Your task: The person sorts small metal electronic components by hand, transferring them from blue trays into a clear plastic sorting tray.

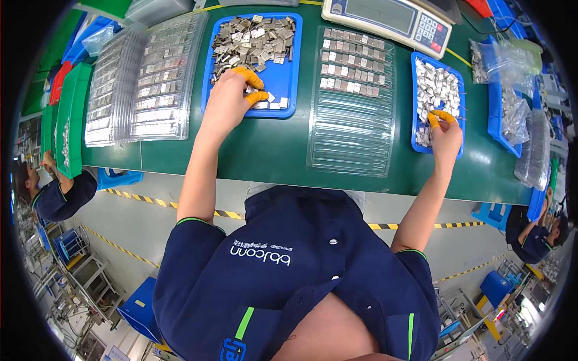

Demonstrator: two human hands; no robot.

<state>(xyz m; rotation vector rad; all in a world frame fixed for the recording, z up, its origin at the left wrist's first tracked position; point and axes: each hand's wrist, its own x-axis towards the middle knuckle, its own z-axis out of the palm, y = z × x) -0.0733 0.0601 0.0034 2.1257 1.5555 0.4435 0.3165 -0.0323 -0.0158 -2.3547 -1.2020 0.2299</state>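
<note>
My left hand [232,99] reaches over a blue tray [292,90] heaped with small silvery, flat metal-faced pieces [256,39]. Yellow finger covers sit on its thumb and forefinger, which are apart, with a few loose pieces [274,104] beside the tips. On the right, a smaller blue tray [462,96] holds many small white pieces [436,84]. My right hand [444,132], also in yellow finger covers, has its fingertips brought together among them; whatever they pinch is hidden. Between the trays lies a clear ribbed plastic tray [352,135], its upper rows filled with white-and-silver pieces [353,60].
Stacked clear trays [159,78] of filled rows stand at left beside a green bin [75,120]. A weighing scale [391,24] stands at the back. Bagged parts and a blue bin [512,114] are at right. Other people [60,186] sit at both sides.
</note>
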